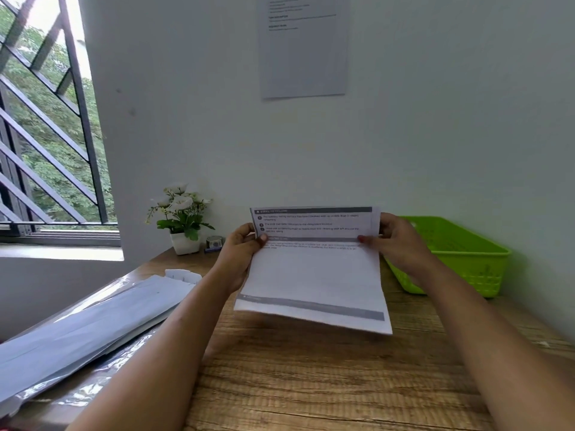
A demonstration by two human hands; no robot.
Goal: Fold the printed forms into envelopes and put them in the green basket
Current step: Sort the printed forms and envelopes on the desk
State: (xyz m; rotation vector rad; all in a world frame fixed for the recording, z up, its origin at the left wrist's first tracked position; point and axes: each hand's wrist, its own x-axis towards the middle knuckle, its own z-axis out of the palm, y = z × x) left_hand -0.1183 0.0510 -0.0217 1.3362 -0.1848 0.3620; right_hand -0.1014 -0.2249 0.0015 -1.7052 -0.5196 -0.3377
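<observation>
A wood-grain worktop (311,384) meets a pale wall (451,119) carrying a printed sheet (305,57). Left of the wall, a barred window (84,119) lets in daylight past green trees (28,85).

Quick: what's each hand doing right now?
Left hand: pinches left edge of the white printed paper form.
Right hand: pinches its right edge.

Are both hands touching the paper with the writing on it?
Touching. The head view shows the left hand and the right hand pinching the printed form at its side edges, thumbs pressed on its front.
</observation>
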